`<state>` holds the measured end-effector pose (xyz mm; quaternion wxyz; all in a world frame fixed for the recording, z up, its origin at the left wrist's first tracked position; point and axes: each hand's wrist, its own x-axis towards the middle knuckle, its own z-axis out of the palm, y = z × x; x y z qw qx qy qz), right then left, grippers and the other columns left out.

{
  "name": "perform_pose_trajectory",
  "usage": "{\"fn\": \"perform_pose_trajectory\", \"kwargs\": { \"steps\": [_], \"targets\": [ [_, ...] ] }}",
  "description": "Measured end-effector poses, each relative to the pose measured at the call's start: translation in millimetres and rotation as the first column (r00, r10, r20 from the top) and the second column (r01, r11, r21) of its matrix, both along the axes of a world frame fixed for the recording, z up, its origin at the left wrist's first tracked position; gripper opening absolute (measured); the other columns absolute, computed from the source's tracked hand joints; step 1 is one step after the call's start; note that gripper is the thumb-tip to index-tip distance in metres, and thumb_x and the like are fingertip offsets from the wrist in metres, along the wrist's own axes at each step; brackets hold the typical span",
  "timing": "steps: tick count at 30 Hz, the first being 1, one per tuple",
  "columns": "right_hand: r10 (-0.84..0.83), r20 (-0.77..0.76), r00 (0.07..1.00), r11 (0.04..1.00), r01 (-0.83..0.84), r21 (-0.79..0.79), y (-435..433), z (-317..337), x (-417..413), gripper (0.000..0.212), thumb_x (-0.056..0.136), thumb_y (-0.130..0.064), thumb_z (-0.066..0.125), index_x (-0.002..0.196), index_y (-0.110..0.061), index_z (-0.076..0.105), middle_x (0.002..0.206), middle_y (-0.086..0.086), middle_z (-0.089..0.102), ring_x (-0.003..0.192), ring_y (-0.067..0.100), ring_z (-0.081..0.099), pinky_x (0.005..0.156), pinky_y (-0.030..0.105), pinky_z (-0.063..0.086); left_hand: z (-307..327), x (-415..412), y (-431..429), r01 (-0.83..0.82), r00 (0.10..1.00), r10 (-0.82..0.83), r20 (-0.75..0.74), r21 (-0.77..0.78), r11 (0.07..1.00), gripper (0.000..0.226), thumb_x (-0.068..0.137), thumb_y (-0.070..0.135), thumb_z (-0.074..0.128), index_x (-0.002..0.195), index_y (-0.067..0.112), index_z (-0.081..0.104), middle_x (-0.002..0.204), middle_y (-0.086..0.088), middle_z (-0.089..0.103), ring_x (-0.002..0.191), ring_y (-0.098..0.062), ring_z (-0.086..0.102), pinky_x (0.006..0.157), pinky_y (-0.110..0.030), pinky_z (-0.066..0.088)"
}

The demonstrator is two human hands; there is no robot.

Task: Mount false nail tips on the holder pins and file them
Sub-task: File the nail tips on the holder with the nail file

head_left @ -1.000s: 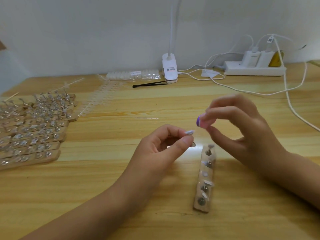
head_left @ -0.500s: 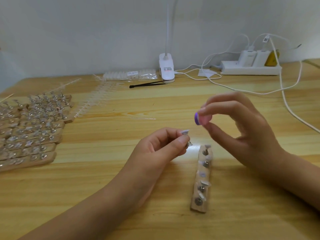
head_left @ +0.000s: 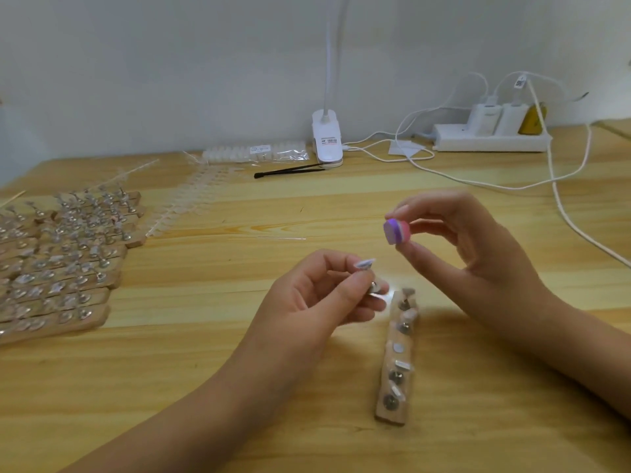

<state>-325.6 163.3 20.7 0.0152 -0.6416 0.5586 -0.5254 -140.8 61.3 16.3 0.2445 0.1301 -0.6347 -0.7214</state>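
- Seemingly most of the work is done. Well left of the left hand's grip, a batch of wooden holder strips [head_left: 61,268] lies side by side, their pins carrying tips. Whether those tips are filed is too small to tell.
- Farther back from that grip, a clear bag [head_left: 256,153] holds unused white nail tips, with loose tip strands [head_left: 191,203] lying beside it.
- Left hand [head_left: 314,302] pinches one holder pin [head_left: 372,286] between thumb and curled fingers, with a nail tip [head_left: 364,264] mounted on top, just above the grip.
- Just right of and below that grip lies a single wooden strip [head_left: 396,414]. It carries four pins with tips and one bare metal disc [head_left: 397,347], probably the lifted pin's seat.
- Right hand [head_left: 485,264] pinches a pink-and-purple buffer block [head_left: 396,230] between thumb and fingertips, near the tip but apart from it. Filing this tip appears to be the step in hand.
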Motion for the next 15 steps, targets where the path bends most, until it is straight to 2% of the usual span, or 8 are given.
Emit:
{"fn": "perform_pose_trajectory", "kwargs": {
  "steps": [3,6,10,12,15],
  "targets": [
    [0.102,0.176,0.979,0.995,-0.102,-0.01,3.0,2.3,7.2,0.029,0.091,-0.019,0.063,0.117,-0.029,0.054,0.113,-0.003,0.064,0.109,0.023,0.064,0.094,0.027,0.05,2.5,0.6,-0.7,0.009,1.0,-0.009,-0.013,0.066,0.998,0.006,0.084,0.024,0.066,0.085,0.028,0.071,0.085,-0.008,0.076,0.078,-0.016,0.072,0.069,-0.018,0.054],
    [0.15,0.294,0.944,0.985,-0.167,0.033,3.0,3.4,12.4,0.028,0.094,-0.017,0.064,0.119,-0.025,0.054,0.107,-0.005,0.065,0.104,0.021,0.065,0.089,0.026,0.052,1.7,-0.1,-3.4,-0.023,1.0,0.023,-0.011,0.049,0.999,0.006,0.082,0.021,0.068,0.085,0.026,0.07,0.084,-0.007,0.075,0.079,-0.013,0.071,0.071,-0.018,0.053],
    [0.206,0.43,0.879,0.968,-0.246,0.04,4.8,8.8,19.0,0.034,0.088,-0.016,0.061,0.122,-0.02,0.056,0.099,0.006,0.067,0.098,0.032,0.067,0.087,0.034,0.056,1.4,-1.4,-5.5,-0.06,0.998,0.056,-0.029,-0.157,0.986,0.008,0.084,0.02,0.069,0.086,0.028,0.068,0.078,-0.001,0.073,0.075,-0.009,0.069,0.07,-0.016,0.052],
    [0.197,0.459,0.866,0.968,-0.245,0.046,6.5,11.0,20.0,0.03,0.087,-0.018,0.062,0.116,-0.024,0.062,0.097,0.008,0.068,0.096,0.033,0.068,0.084,0.035,0.057,0.5,-0.9,-6.5,-0.091,0.996,0.082,-0.045,-0.24,0.966,0.008,0.085,0.02,0.069,0.085,0.028,0.068,0.077,0.001,0.072,0.075,-0.008,0.069,0.07,-0.016,0.052],
    [0.188,0.467,0.864,0.969,-0.242,0.058,7.3,10.8,20.9,0.029,0.085,-0.02,0.064,0.113,-0.024,0.063,0.095,0.007,0.069,0.094,0.03,0.069,0.079,0.043,0.058,0.0,0.2,-8.1,-0.132,0.991,0.116,-0.072,-0.295,0.946,0.007,0.084,0.024,0.071,0.082,0.031,0.068,0.078,0.004,0.072,0.076,-0.008,0.069,0.07,-0.015,0.052]
  ]
}}
